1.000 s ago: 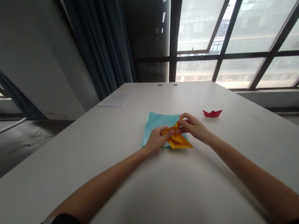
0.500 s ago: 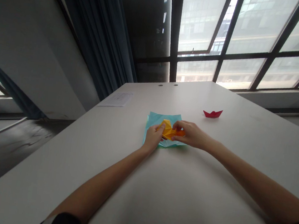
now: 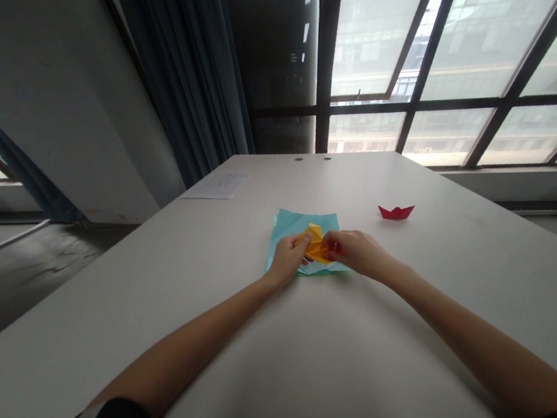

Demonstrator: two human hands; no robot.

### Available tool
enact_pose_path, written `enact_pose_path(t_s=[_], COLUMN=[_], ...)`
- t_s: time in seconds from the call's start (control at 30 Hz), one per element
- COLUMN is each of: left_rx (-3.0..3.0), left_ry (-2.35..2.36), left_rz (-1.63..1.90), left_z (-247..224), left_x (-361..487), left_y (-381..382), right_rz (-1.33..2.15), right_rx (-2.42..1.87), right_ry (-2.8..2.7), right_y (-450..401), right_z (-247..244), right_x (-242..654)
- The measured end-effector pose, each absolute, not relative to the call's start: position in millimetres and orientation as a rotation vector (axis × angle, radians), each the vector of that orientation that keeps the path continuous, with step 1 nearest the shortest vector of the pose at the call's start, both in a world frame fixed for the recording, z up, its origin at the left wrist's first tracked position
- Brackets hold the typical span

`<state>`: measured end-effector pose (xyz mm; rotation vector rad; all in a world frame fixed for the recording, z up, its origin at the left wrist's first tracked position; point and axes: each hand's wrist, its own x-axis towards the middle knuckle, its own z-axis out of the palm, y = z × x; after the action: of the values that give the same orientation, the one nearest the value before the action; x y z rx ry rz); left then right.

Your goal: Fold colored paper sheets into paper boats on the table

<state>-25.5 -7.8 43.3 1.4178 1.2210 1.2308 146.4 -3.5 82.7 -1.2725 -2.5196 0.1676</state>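
Person at a white table (image 3: 241, 359), both forearms stretched forward over it, dark sleeve (image 3: 121, 414) at the near left edge. Bare hands meet near the middle.

Yellow folded paper (image 3: 313, 246): held between the two hands, above the blue paper sheets (image 3: 287, 225). Creased, several folds; one blunt flap points up and away from the person. Exact shape partly covered by fingers.

Left hand (image 3: 287, 258): pinching the paper's left side, thumb laid on top, other fingers curled beneath.

Right hand (image 3: 357, 250): fingers bent inward, pinching the paper's right end; a bit of deeper orange shows among them. Which fingertips press where, I cannot tell.

Blue sheets lie flat under the hands, loosely stacked, a greenish edge showing along the near side.

Red paper boat (image 3: 395, 213): upright on the table, beyond the right hand and to its right, apart from everything else.

Printed white sheet (image 3: 215, 186) by the table's left edge, farther off. Two dark round spots (image 3: 299, 159) near the far edge. Behind: blue curtain (image 3: 190, 58), dark-framed windows (image 3: 371, 52), daylight.
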Motion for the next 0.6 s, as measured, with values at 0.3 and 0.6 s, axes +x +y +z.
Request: enact_pose_path(t_s=[0.3,0.6], left_rx=[1.316,1.322], left_ry=[1.35,1.232], left_rz=[1.268,1.239], left_z=[41.2,40.8], left_x=[-28.6,-24.0], left_y=[-1.2,-5.4], right_rz=[0.121,0.047], right_rx=[-1.114,-1.279], right_ry=[-2.5,-2.509], right_y=[-4.0,-3.8], right_z=[81.8,79.7], right_x=[147.6,146.1])
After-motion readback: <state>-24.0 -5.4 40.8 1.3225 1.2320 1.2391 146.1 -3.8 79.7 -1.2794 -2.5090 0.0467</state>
